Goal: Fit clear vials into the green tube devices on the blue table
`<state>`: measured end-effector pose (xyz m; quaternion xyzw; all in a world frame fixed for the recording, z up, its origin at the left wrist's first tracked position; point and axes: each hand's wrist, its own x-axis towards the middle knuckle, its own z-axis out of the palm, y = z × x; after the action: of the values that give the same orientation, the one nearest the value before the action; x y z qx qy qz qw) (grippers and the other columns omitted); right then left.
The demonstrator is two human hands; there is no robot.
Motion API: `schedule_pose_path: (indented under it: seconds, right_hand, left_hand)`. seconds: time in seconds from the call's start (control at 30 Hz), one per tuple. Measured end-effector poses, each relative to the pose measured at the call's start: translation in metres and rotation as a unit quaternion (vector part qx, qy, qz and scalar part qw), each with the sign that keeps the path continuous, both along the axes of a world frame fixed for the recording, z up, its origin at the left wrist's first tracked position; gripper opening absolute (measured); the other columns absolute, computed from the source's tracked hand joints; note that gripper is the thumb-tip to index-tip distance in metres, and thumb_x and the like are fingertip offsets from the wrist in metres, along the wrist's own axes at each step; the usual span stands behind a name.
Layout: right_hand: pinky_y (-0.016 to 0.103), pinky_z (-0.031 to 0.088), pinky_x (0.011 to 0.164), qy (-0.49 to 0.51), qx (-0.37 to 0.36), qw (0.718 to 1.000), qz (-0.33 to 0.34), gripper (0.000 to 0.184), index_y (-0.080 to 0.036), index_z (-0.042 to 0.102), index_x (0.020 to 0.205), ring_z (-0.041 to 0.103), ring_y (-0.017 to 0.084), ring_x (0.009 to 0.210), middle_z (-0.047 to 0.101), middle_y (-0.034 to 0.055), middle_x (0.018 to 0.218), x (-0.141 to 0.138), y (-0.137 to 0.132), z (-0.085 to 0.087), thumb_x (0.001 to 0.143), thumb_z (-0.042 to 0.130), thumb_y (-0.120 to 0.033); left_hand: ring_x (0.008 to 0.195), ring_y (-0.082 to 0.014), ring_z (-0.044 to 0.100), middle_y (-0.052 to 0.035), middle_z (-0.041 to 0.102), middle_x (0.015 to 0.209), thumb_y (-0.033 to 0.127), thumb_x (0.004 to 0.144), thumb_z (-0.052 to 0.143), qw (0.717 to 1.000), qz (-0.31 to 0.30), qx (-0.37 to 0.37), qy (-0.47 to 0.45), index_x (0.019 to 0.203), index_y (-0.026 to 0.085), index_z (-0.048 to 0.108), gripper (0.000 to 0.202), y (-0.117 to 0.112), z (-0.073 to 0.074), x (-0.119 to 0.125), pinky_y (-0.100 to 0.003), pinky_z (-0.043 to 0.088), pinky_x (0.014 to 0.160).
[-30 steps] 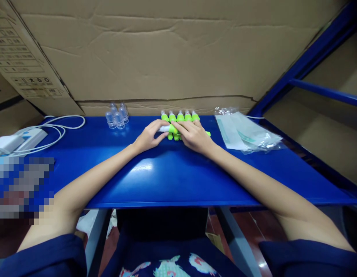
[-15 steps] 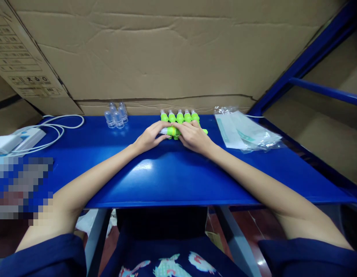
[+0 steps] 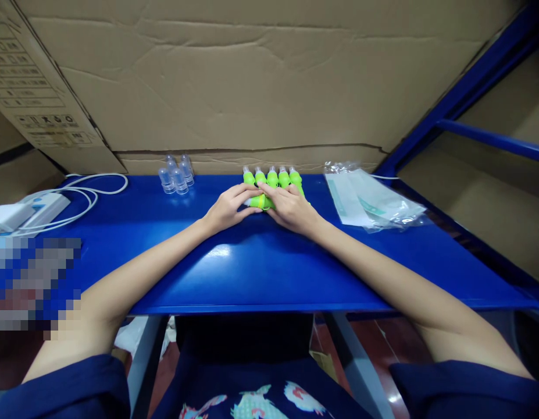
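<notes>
Both hands meet at the back of the blue desk (image 3: 260, 262). The left hand (image 3: 228, 206) and right hand (image 3: 289, 206) pinch one green bottle (image 3: 260, 201) lying sideways, fingers closed on it, just before a row of upright green bottles (image 3: 272, 176).

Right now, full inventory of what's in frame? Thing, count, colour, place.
green-capped bottles: five upright in a row, more lying under the hands, lime green, far middle of the table
clear vials: about six, transparent, far left of the green row
plastic bags: small stack, clear, right side of the table
white device: one, white with a cable, left edge
cardboard: brown sheets behind the table
table: one, blue
left hand: holds a lying green-capped bottle
right hand: on the same bottle, over the lying ones
</notes>
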<state>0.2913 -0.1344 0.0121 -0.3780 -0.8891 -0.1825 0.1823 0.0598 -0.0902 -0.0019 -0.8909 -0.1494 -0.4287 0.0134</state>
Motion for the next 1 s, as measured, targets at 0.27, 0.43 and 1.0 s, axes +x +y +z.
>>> schedule_pose_path:
  seconds: [0.27, 0.43, 1.0]
  right_hand:
    - [0.043, 0.038, 0.093, 0.023, 0.033, 0.998, -0.046, 0.053, -0.005, 0.048, 0.152, 0.065, 0.033, 0.108, 0.071, 0.0229, 0.127, 0.001, 0.004, 0.007, 0.107, 0.041, -0.031]
    - [0.045, 0.033, 0.099, 0.039, 0.060, 0.994, -0.083, 0.046, -0.005, 0.057, 0.142, 0.062, 0.033, 0.116, 0.069, 0.0230, 0.134, 0.006, 0.006, 0.010, 0.107, 0.039, -0.028]
    - [0.036, 0.040, 0.079, -0.005, 0.074, 0.990, -0.120, 0.042, -0.013, 0.066, 0.138, 0.064, 0.027, 0.095, 0.073, 0.0162, 0.113, 0.022, 0.010, 0.017, 0.110, 0.041, -0.031]
  left_hand:
    - [0.112, -0.0240, 0.071, -0.0145, 0.072, 0.118, 0.048, 0.099, 0.065, 0.997, 0.036, -0.057, -0.040, 0.118, 0.014, 0.068, 0.039, 0.005, 0.001, -0.003, -0.038, 0.058, 0.097]
    - [0.106, -0.0237, 0.071, -0.0128, 0.074, 0.113, 0.054, 0.095, 0.068, 0.990, 0.065, -0.086, -0.093, 0.113, 0.015, 0.069, 0.043, 0.015, 0.000, -0.009, -0.037, 0.058, 0.092]
    - [0.096, -0.0215, 0.072, -0.0132, 0.074, 0.113, 0.048, 0.098, 0.060, 0.984, 0.116, -0.119, -0.069, 0.115, 0.014, 0.069, 0.039, -0.002, 0.010, -0.012, -0.029, 0.057, 0.067]
